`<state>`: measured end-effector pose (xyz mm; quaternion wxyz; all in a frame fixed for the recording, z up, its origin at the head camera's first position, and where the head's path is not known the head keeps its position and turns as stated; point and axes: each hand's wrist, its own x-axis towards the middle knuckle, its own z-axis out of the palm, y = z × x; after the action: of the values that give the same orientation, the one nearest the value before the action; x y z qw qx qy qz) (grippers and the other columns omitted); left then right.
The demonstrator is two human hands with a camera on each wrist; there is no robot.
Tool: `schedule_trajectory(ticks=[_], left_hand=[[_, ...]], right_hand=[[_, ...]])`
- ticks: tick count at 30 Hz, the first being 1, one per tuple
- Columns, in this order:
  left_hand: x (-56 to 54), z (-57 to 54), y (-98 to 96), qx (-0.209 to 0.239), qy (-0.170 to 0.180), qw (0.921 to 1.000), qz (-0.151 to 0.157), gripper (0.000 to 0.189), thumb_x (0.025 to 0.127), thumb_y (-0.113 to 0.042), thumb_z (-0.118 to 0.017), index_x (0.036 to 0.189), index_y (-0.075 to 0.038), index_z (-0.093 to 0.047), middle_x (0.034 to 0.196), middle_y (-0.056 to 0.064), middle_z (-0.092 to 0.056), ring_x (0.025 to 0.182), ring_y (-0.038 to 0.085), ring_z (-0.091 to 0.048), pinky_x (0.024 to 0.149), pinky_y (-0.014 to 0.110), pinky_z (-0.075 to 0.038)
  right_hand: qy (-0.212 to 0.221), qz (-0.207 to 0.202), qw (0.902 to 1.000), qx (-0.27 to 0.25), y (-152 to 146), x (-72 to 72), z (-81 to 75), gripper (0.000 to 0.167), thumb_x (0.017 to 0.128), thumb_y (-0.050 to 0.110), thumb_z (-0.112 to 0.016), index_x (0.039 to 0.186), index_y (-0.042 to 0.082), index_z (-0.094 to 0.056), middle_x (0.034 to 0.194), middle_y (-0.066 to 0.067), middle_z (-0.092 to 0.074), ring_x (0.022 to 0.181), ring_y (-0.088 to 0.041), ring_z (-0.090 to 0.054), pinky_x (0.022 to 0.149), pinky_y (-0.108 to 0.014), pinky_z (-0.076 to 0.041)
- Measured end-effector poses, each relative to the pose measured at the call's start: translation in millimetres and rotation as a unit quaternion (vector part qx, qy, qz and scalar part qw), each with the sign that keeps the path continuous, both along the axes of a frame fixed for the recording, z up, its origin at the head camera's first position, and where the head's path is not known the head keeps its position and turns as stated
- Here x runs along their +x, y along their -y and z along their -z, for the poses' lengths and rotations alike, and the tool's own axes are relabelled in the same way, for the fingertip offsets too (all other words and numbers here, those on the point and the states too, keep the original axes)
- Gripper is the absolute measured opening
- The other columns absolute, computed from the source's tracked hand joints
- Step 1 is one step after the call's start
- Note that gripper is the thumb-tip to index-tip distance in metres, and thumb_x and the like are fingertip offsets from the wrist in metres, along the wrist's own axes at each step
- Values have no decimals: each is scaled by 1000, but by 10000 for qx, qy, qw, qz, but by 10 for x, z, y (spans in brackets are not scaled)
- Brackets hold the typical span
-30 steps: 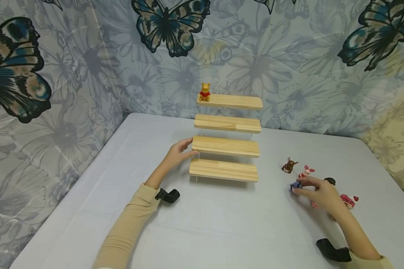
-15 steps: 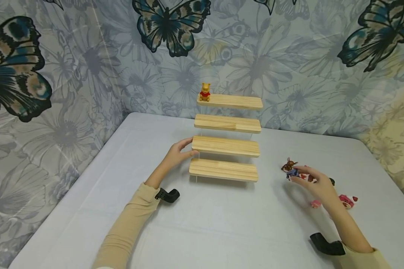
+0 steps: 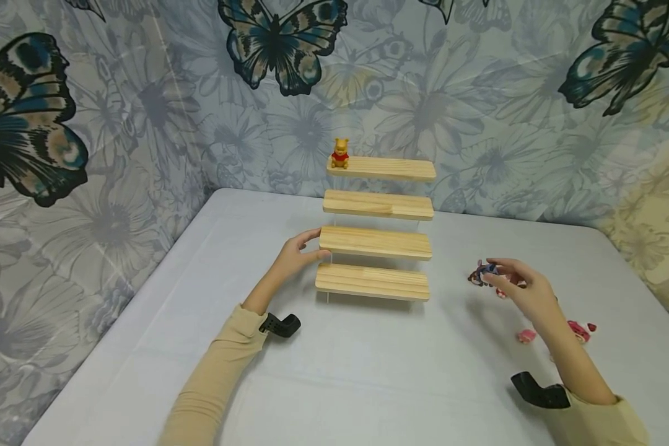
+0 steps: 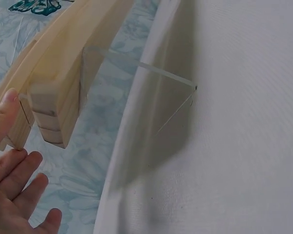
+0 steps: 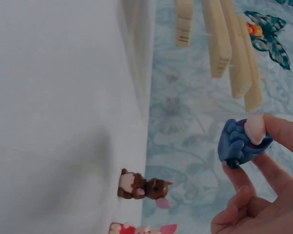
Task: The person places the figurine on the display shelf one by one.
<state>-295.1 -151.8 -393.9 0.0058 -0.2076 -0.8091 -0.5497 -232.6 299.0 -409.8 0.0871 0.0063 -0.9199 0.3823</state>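
Observation:
My right hand [image 3: 526,294] pinches a small blue donkey figurine [image 5: 239,139] between thumb and fingertips, raised above the right side of the table. A pale pink patch shows on the figurine in the right wrist view. My left hand [image 3: 287,261] holds the left end of a four-step wooden display shelf [image 3: 375,243], thumb at the front and fingers behind one of its boards. On the top step, at the left, sits a yellow bear figurine [image 3: 341,155] in a red shirt. A brown figurine with large ears [image 5: 139,186] stands on the table just beyond my right hand.
A pink-eared figurine [image 5: 129,228] stands beside the brown one. Closer in lie a small pink figurine [image 3: 526,336] and a red-and-pink one [image 3: 580,332], partly behind my right forearm. The white-covered table [image 3: 401,371] meets a butterfly-patterned cloth [image 3: 513,142] at the back.
My right hand has lifted the blue donkey figurine off the table and carried it away from me, toward the brown figurine. My left hand stays at the shelf's end.

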Motion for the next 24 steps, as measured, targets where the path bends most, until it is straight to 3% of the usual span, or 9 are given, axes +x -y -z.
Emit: schedule_trajectory(ticks=[5, 9, 14, 17, 21, 24], left_hand=[[15, -14, 4, -19, 4, 10000, -16, 64, 82, -27, -67, 135, -4, -40, 133, 10, -42, 124, 22, -33, 100, 45, -26], [15, -9, 7, -63, 24, 10000, 7, 63, 82, -27, -66, 135, -4, -39, 134, 10, -41, 125, 22, -32, 101, 44, -24], [12, 9, 14, -66, 30, 10000, 3, 63, 83, -24, -67, 135, -2, -39, 134, 11, -41, 126, 22, -30, 102, 42, -22], [14, 6, 16, -46, 49, 10000, -7, 63, 83, -23, -67, 135, -3, -39, 135, 10, -40, 126, 21, -29, 102, 42, -22], [21, -15, 16, -38, 103, 9999, -20, 63, 82, -24, -67, 135, -3, -39, 136, 10, -39, 128, 21, -27, 103, 41, -21], [23, -28, 15, -42, 103, 9999, -12, 64, 82, -24, -67, 135, -2, -39, 136, 10, -38, 128, 21, -25, 103, 41, -21]], right_hand=[[-68, 160, 9994, -293, 163, -59, -164, 49, 80, 50, -60, 125, 31, -54, 111, -4, -53, 87, -17, -38, 48, -34, -37], [24, 79, 9974, -712, 410, -9, -444, 50, 83, 47, -58, 127, 24, -53, 112, -8, -49, 88, -21, -39, 47, -34, -35], [-236, 77, 9943, -1034, 692, 14, -737, 49, 84, 43, -59, 124, 15, -55, 100, -7, -47, 79, -20, -37, 50, -31, -31], [-464, 147, 9928, -1093, 708, -102, -740, 48, 83, 41, -61, 121, 13, -57, 94, -7, -46, 77, -19, -37, 53, -30, -31], [-735, 108, 9860, -1493, 561, -406, -557, 45, 79, 33, -69, 118, 12, -60, 98, -7, -52, 76, -17, -41, 51, -26, -34], [-852, 59, 9810, -1741, 556, -509, -547, 45, 78, 30, -71, 117, 12, -60, 106, -5, -55, 83, -13, -46, 59, -21, -39]])
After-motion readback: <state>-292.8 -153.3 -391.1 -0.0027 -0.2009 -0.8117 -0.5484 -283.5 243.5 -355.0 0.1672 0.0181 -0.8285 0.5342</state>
